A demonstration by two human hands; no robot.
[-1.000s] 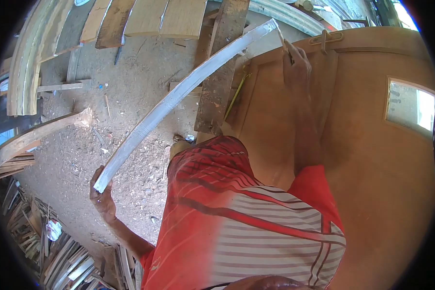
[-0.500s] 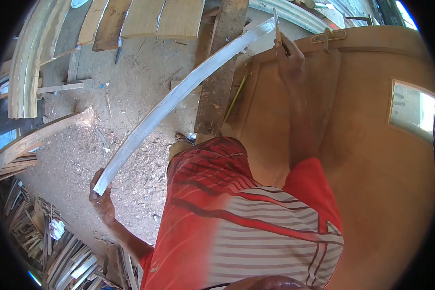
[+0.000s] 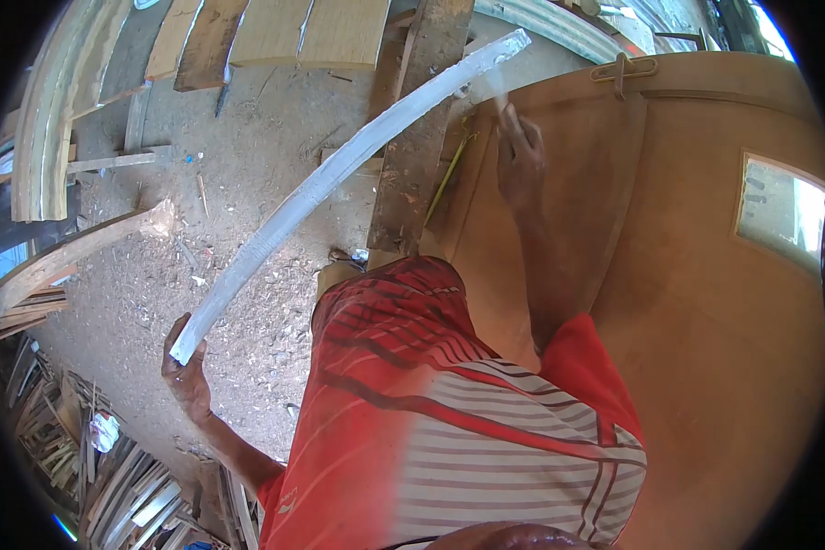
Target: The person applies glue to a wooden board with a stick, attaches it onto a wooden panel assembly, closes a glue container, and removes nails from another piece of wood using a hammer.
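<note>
A long wooden strip point(image 3: 339, 171) runs diagonally across the view, its upward face coated with a whitish, glue-like layer. My left hand point(image 3: 187, 378) grips its near lower end, fingers wrapped around the edges. Close to the far upper end, my right hand point(image 3: 522, 160) is closed around a thin flat spreader point(image 3: 497, 84), which is smeared by motion. The spreader's tip meets or nearly meets the strip's coated face; exact contact cannot be made out. White lumps show on the coating near that far end.
A brown wooden door panel point(image 3: 687, 302) with a small glazed opening stands close on the right. A dark plank point(image 3: 412, 156) lies beneath the strip. Wide boards point(image 3: 307, 32) are at the upper left, a curved wooden piece point(image 3: 73, 252) at left, and scrap wood point(image 3: 128, 486) at lower left.
My right hand has moved down and left, bringing the spreader from the strip's far tip onto or over its face. The strip's near end has shifted slightly up and left with my left hand.
</note>
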